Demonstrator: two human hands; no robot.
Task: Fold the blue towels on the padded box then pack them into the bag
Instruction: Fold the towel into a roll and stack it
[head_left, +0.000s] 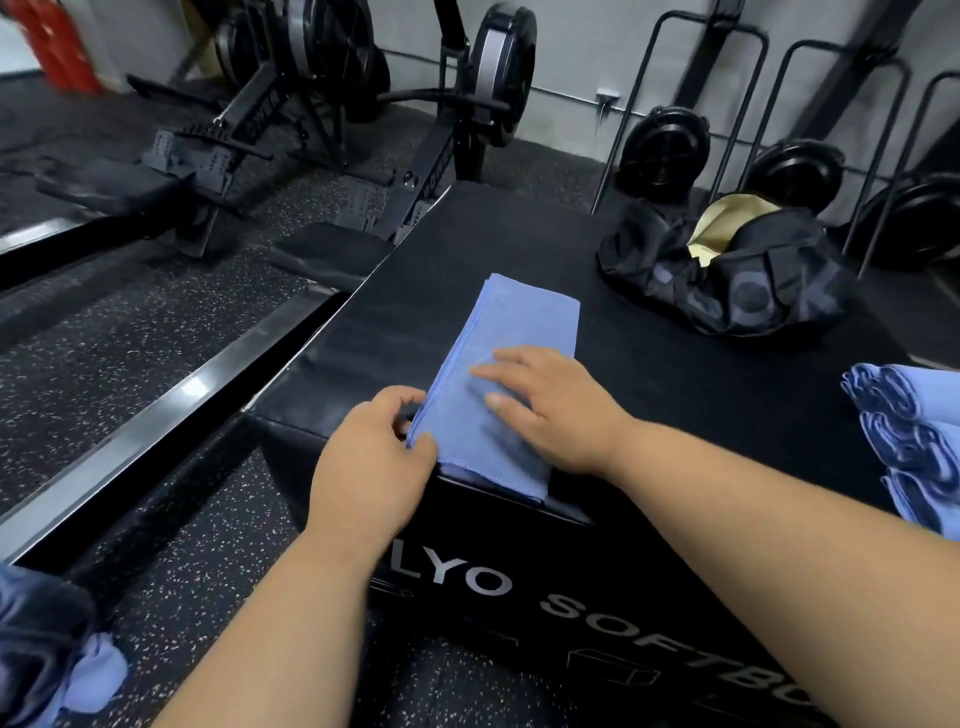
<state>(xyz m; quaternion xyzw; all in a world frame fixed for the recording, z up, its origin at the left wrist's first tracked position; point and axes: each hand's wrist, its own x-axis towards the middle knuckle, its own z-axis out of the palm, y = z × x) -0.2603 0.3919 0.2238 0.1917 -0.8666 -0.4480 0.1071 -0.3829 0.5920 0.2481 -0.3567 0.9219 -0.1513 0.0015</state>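
At the near left corner of the padded box (519, 244), the left hand (371, 457) pinches the blue towel's (511, 358) near left edge, fingers curled round it. The right hand (550, 405) presses flat on top, fingers straight. The towel's long axis runs away from both hands, toward the open bag (737, 270) far right; folded towels (919, 441) sit at the right edge

Beyond the hands, two black rowing machines (332, 130) stand on the speckled rubber floor (119, 332). Farther right, black weight plates (662, 150) lean in a metal rack (763, 104) against the wall. A red object (62, 41) blurs far left.
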